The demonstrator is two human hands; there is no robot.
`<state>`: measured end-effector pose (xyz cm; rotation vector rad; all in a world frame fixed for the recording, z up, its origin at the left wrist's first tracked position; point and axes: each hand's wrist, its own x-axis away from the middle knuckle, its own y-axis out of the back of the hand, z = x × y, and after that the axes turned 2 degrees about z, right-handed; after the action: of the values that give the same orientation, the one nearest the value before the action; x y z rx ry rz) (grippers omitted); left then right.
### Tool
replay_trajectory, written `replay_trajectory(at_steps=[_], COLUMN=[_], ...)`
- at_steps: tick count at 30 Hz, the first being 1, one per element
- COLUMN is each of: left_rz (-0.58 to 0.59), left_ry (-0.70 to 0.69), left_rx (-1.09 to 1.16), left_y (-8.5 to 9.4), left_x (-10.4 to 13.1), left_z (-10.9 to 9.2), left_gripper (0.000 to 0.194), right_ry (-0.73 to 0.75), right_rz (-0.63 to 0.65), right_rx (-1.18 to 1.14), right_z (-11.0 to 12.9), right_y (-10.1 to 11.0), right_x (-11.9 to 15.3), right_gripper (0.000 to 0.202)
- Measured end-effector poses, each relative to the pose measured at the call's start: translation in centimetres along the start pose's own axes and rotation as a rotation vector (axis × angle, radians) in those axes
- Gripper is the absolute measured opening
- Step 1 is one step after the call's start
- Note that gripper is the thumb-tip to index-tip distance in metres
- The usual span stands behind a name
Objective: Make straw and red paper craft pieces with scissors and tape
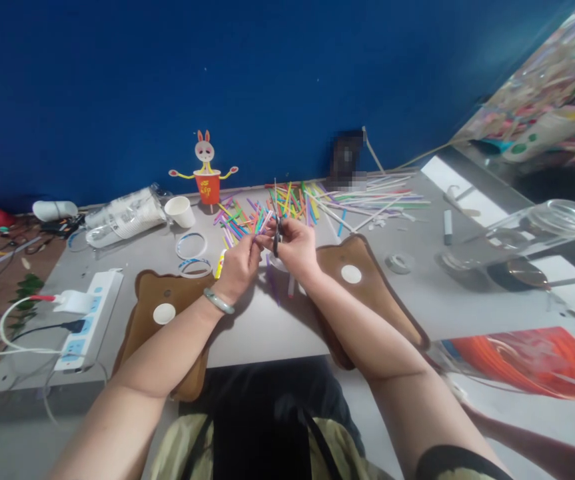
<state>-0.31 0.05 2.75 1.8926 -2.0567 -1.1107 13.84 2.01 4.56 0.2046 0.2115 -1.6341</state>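
Note:
Dark scissors (276, 230) are held in my right hand (297, 250), its fingers closed round the handles and the blades pointing away from me. My left hand (240, 267), with a bracelet on its wrist, is pinched close beside the scissors. It grips a thin purple strip (258, 237), which is small and partly hidden by the fingers. Many coloured paper strips (250, 220) lie just beyond both hands. A purple strip (272, 280) and a round white piece (278, 263) are below the hands.
Two brown bear-shaped mats (142, 300) lie under my forearms. A power strip (90, 320) is at the left. Behind stand a paper cup (180, 211) and a rabbit figure in a red cup (208, 188). Tape (398, 263), a clear jar (512, 233) and red packaging (527, 363) are at the right.

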Motion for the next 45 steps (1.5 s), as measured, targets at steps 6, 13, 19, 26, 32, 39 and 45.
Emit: replay_trajectory(at_steps=[6, 13, 19, 26, 32, 39, 45], left_rz=[0.009, 0.048, 0.056, 0.032, 0.004, -0.044, -0.121], left_ry=[-0.006, -0.014, 0.034, 0.092, 0.091, -0.034, -0.177], left_rx=[0.021, 0.130, 0.276, 0.385, 0.332, 0.007, -0.222], left_y=[-0.1, 0.0, 0.1, 0.2, 0.2, 0.6, 0.3], left_x=[0.0, 0.0, 0.0, -0.2, -0.2, -0.2, -0.2], left_z=[0.1, -0.1, -0.2, -0.1, 0.1, -0.1, 0.6], left_gripper=[0.032, 0.030, 0.030, 0.036, 0.037, 0.038, 0.042], right_ry=[-0.033, -0.070, -0.073, -0.040, -0.034, -0.058, -0.090], right_rz=[0.000, 0.015, 0.019, 0.077, 0.046, 0.041, 0.010], right_rx=[-0.033, -0.104, -0.105, -0.055, -0.016, -0.097, -0.128], right_z=[-0.2, 0.0, 0.0, 0.3, 0.4, 1.1, 1.3], right_y=[0.1, 0.3, 0.3, 0.7, 0.7, 0.2, 0.0], right_x=[-0.1, -0.2, -0.2, -0.4, -0.3, 0.3, 0.7], right_gripper=[0.029, 0.032, 0.034, 0.031, 0.028, 0.028, 0.030])
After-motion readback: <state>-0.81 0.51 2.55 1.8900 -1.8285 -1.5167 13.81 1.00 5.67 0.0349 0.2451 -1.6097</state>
